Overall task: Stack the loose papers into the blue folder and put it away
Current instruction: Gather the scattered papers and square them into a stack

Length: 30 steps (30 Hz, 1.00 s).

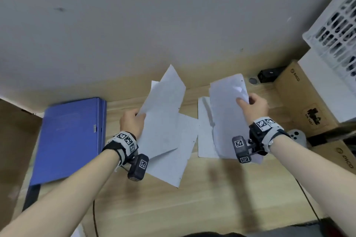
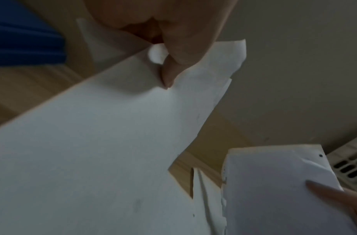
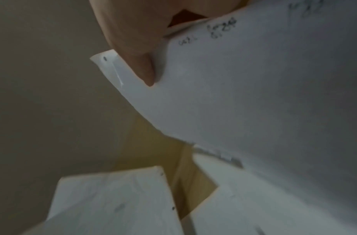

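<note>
While left hand [image 1: 132,119] pinches sheets [image 1: 163,106] centre frame, right hand [image 1: 253,107] grips second sheaf [image 1: 227,106]; paper light, floppy, likely slippery; best held at edges. Blue folder [image 1: 71,138] closed, lower left.

"PICO" is printed on two cardboard boxes [image 1: 300,98] at right.

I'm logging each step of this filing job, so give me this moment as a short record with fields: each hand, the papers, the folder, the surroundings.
left hand: grips a batch of white papers at its edge, lifted off the desk
right hand: grips a second batch, thumb on top
loose sheets: at least two still lie on the wooden desk, one under each batch
blue folder: closed, flat at the desk's left, untouched
surroundings: cardboard boxes and a white crate at right
</note>
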Motion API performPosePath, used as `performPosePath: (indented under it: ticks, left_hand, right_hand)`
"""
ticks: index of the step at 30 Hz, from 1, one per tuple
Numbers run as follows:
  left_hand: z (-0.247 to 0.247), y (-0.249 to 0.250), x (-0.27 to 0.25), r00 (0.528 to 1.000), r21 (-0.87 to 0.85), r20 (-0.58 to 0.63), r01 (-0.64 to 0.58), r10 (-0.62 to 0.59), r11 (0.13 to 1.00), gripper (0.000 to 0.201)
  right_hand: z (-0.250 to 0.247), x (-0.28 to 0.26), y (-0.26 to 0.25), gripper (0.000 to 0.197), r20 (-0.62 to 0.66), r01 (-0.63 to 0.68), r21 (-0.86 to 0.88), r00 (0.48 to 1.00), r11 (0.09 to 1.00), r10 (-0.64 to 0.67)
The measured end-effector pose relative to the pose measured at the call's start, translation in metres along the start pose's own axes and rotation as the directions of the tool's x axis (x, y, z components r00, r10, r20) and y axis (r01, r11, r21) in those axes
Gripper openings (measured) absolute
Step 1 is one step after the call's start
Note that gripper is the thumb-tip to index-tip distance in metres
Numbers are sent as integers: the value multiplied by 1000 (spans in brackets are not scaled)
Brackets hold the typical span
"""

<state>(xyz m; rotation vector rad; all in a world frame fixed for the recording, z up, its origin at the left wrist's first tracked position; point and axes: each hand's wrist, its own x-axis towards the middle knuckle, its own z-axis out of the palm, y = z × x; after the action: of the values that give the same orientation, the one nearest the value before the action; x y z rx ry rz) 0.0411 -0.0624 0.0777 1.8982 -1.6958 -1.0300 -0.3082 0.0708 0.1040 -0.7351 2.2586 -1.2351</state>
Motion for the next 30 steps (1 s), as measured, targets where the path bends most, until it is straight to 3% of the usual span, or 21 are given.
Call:
performPosePath:
  ticks: [5, 10, 16, 19, 23, 25, 26, 30]
  left_hand:
    - [-55, 8, -14, 976, -31, -173, -140, 133, 990, 32]
    - [-94, -8, -30, 937, -46, -310, -185, 162, 982, 24]
    - [-108, -35, -61, 936, -88, -340, -124, 87, 988, 28]
    - [-99, -50, -74, 945, -60, -316, -107, 83, 992, 29]
    - [-81, -57, -83, 954, -7, -248, -175, 167, 985, 16]
    - [-71, -52, -85, 946, 9, -239, -222, 218, 975, 12]
    - [-64, -49, -84, 940, 17, -239, -248, 245, 969, 11]
    - [-35, -36, -79, 889, 103, -159, -417, 429, 903, 13]
  right_hand:
    - [45, -30, -48, 11, 155, 256, 14, 954, 967, -255]
    - [113, -86, -8, 11, 450, 459, -66, 806, 886, -384]
    - [169, -149, 76, 31, 738, 537, -203, 633, 819, -232]
    - [179, -166, 109, 32, 797, 565, -284, 588, 774, -137]
    - [176, -167, 121, 36, 841, 576, -294, 535, 763, -79]
    - [170, -157, 118, 32, 839, 555, -266, 537, 789, -95]
    - [165, -150, 116, 30, 818, 543, -263, 564, 797, -115]
    - [137, -113, 120, 24, 657, 406, -306, 745, 861, -118]
